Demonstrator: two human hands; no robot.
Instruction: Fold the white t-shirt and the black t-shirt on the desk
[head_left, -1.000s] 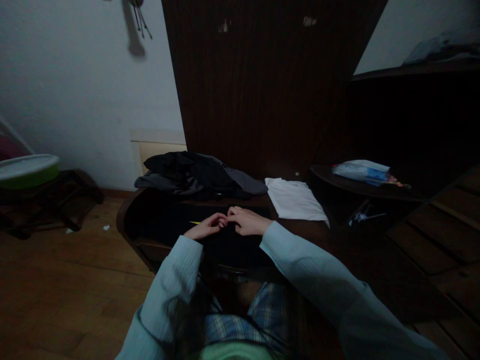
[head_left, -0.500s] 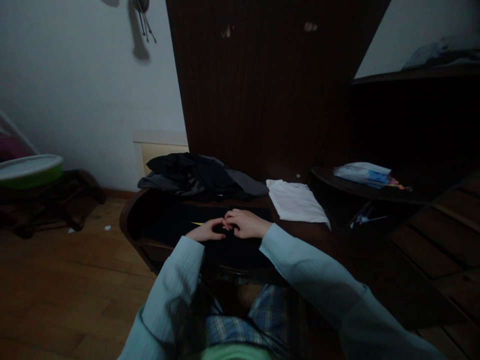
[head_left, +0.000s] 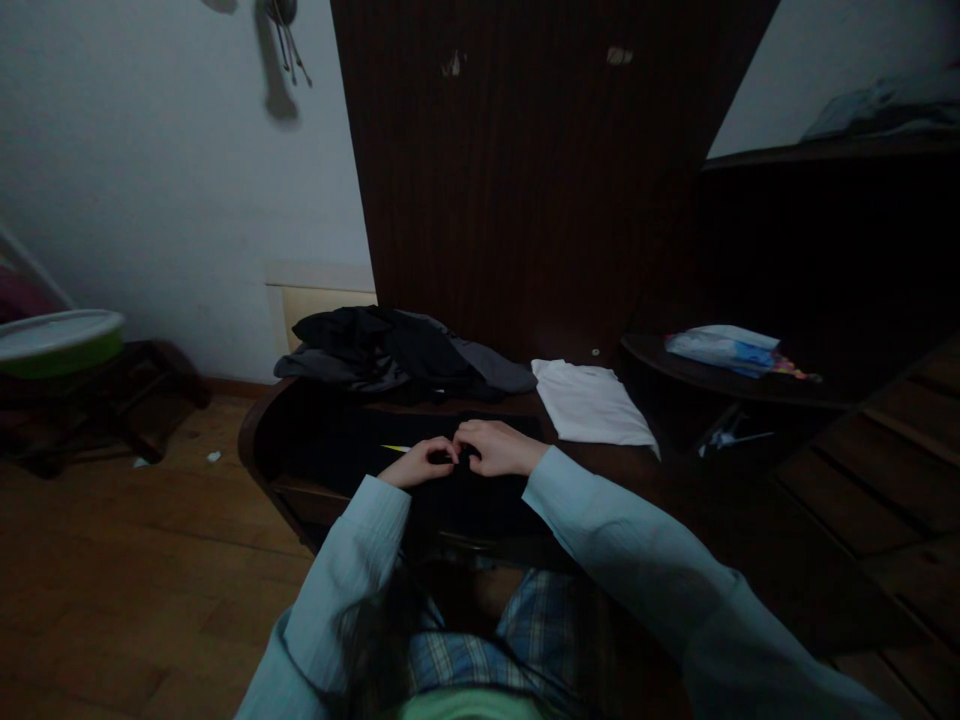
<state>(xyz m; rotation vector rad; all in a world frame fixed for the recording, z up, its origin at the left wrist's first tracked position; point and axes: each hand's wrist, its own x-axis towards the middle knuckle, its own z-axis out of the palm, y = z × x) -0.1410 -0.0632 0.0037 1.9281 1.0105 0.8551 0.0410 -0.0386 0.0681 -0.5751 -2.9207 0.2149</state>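
A black piece of clothing (head_left: 484, 502) is spread over the dark wooden surface in front of me; its folds are hard to make out in the dim light. My left hand (head_left: 420, 463) is curled on it, thumb and fingers drawn toward each other in a pinch of the dark cloth. Close on its right, my right hand (head_left: 501, 449) arches over the same cloth with bent fingers, the fingertips of both hands nearly meeting. A thin yellow strip (head_left: 394, 448) shows just behind my left hand.
Behind the black cloth lies a heap of dark grey and black clothes (head_left: 397, 350). A folded white garment (head_left: 596, 405) rests to its right. A plastic packet (head_left: 724, 348) sits on the right shelf. At left, a green basin (head_left: 64, 345) stands on a low stool.
My left hand's fingers have shifted slightly, and the fingertips of my right hand have drawn a little to the right. The clothes around them stay in place.
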